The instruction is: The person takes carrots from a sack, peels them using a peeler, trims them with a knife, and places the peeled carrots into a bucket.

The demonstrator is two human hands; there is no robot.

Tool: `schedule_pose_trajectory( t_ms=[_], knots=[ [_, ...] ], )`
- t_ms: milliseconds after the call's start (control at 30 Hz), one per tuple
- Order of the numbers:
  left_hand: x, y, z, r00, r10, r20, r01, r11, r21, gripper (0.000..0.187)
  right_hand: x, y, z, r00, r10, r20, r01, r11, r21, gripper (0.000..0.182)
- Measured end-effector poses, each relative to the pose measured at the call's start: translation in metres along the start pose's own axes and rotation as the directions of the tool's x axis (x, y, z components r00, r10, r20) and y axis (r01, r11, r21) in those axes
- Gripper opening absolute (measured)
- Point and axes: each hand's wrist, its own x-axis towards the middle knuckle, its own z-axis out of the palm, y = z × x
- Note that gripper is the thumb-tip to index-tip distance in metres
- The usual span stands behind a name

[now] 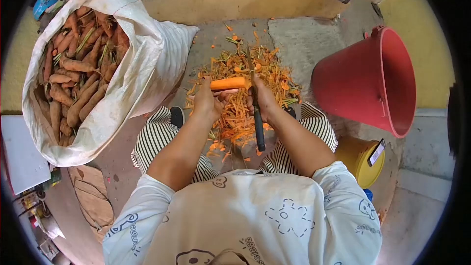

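A bright orange peeled carrot (228, 83) lies crosswise in my left hand (208, 99), whose fingers are closed around its left end. My right hand (263, 99) is wrapped around a long knife (258, 122) with a black handle pointing back toward me. The dark blade rises away from me, right at the carrot's right end. Below both hands, a heap of carrot peelings (235, 122) with green stem bits and orange slices covers the floor between my knees.
A white sack (167, 44) full of unpeeled carrots (81, 68) stands at left. To the right, a large red bucket (343, 76) leans toward me. Nearby, a phone (377, 152) rests on a yellow lidded bucket (355, 157). A low yellow ledge (235, 0) runs along the back.
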Motion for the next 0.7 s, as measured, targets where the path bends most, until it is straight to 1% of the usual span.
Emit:
schedule_pose_trajectory(
  t_ms=[67,167,200,267,367,400,433,467,500,533,567,600,633,667,700],
  knots=[
    [0.001,-0.002,-0.001,1.000,0.014,-0.017,-0.014,1.000,0.021,0.035,-0.005,-0.006,-0.002,0.992,0.123,0.020,-0.125,0.989,0.078,0.047],
    [-0.014,0.007,0.005,0.998,0.063,-0.029,-0.057,0.984,0.168,0.034,-0.002,0.008,0.001,0.996,-0.085,0.038,0.089,0.987,-0.134,0.036],
    [-0.016,0.007,0.005,0.995,0.092,0.028,-0.096,0.939,0.330,0.035,-0.002,0.012,0.001,0.982,-0.165,0.093,0.177,0.974,-0.144,0.033],
    [-0.024,0.008,0.004,0.980,0.130,0.150,-0.195,0.769,0.609,0.037,-0.005,0.016,0.001,0.924,-0.318,0.210,0.353,0.923,-0.153,0.028],
    [-0.044,0.016,0.006,0.922,0.168,0.348,-0.378,0.579,0.722,0.042,-0.035,0.005,0.000,0.938,-0.269,0.217,0.255,0.963,0.091,0.022],
    [-0.072,0.027,0.021,0.883,0.315,0.348,-0.469,0.578,0.668,0.038,-0.041,0.000,-0.009,0.932,-0.257,0.254,0.205,0.955,0.213,0.019],
    [-0.083,0.040,0.024,0.856,0.377,0.354,-0.510,0.504,0.697,0.036,-0.049,-0.010,-0.017,0.920,-0.278,0.276,0.192,0.933,0.303,0.017],
    [-0.091,0.052,0.022,0.826,0.433,0.362,-0.541,0.429,0.723,0.035,-0.062,-0.023,-0.028,0.927,-0.286,0.243,0.175,0.902,0.395,0.018],
    [-0.100,0.065,0.019,0.793,0.484,0.370,-0.564,0.354,0.746,0.033,-0.076,-0.039,-0.042,0.938,-0.310,0.158,0.220,0.880,0.421,0.019],
    [-0.110,0.084,0.019,0.697,0.615,0.369,-0.575,0.173,0.800,0.030,-0.089,-0.054,-0.058,0.930,-0.363,0.063,0.271,0.790,0.549,0.021],
    [-0.116,0.105,0.018,0.577,0.723,0.380,-0.543,-0.008,0.840,0.027,-0.103,-0.071,-0.081,0.877,-0.479,0.033,0.391,0.753,0.529,0.022],
    [-0.117,0.126,0.009,0.494,0.803,0.333,-0.595,0.033,0.803,0.023,-0.122,-0.089,-0.095,0.790,-0.613,-0.016,0.495,0.622,0.607,0.024],
    [-0.124,0.156,0.005,0.328,0.827,0.457,-0.506,-0.254,0.824,0.021,-0.129,-0.106,-0.122,0.606,-0.767,-0.212,0.750,0.462,0.473,0.027],
    [-0.117,0.183,-0.003,0.229,0.866,0.445,-0.425,-0.322,0.846,0.021,-0.151,-0.121,-0.125,0.490,-0.793,-0.363,0.823,0.283,0.492,0.033],
    [-0.117,0.209,-0.012,0.294,0.853,0.431,-0.185,-0.392,0.901,0.024,-0.142,-0.130,-0.199,0.487,-0.873,-0.034,0.592,0.300,0.748,0.038]
  ],
)
